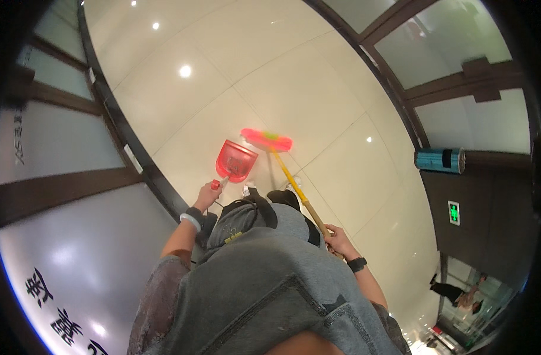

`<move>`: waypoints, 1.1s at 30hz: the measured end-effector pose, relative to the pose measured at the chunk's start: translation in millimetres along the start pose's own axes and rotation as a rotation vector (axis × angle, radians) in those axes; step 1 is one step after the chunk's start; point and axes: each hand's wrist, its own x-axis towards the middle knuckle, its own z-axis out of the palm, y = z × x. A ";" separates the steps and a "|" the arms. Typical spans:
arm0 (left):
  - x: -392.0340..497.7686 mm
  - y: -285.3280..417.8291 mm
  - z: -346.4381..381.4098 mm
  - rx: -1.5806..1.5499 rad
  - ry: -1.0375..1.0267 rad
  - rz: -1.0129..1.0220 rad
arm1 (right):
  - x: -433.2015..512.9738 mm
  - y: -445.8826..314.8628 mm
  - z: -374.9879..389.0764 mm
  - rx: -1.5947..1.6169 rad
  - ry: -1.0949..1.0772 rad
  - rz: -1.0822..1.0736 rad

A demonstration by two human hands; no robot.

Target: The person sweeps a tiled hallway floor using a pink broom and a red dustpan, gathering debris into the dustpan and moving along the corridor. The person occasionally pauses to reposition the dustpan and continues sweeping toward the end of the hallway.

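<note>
My left hand (208,195) grips the handle of a red plastic dustpan (237,161), which is low over or on the pale tiled floor; I cannot tell if it touches. Dark debris shows in the pan. My right hand (338,242) is closed around the yellow and tan pole of a broom (312,212). The pink broom head (267,139), with a green middle, lies just beyond the dustpan and to its right, slightly blurred. A small gap separates the two.
Frosted glass panels in brown frames (66,175) line the left, some bearing writing. More panels, a blue cylindrical bin (439,160) and a green exit sign (454,213) stand on the right. Another person (457,294) is far off at lower right. Glossy floor tiles (270,88) reflect ceiling lights.
</note>
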 end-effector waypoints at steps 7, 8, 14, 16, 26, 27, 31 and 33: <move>31.3 14.9 -3.7 0.077 -0.049 0.032 | 15.2 15.7 14.8 0.189 0.180 -0.025; 36.4 15.5 -4.6 0.049 -0.062 0.045 | 18.1 19.3 16.1 0.245 0.179 -0.014; 71.6 43.7 -1.3 0.038 -0.140 0.087 | 34.0 41.2 9.0 0.652 0.026 0.081; 80.9 57.2 1.5 0.090 -0.163 0.074 | 34.7 42.4 2.0 0.822 -0.061 0.128; 126.0 124.5 28.1 0.104 -0.209 0.086 | 24.6 -26.5 -52.6 0.700 0.137 0.003; 128.9 132.5 30.2 0.099 -0.212 0.081 | 29.1 -34.0 -59.2 0.656 0.159 0.002; 142.8 160.3 40.0 0.054 -0.211 0.051 | 65.2 -58.1 -93.9 0.595 0.149 -0.041; 150.8 168.8 46.5 0.003 -0.194 0.013 | 88.1 -67.9 -110.4 0.513 0.155 -0.067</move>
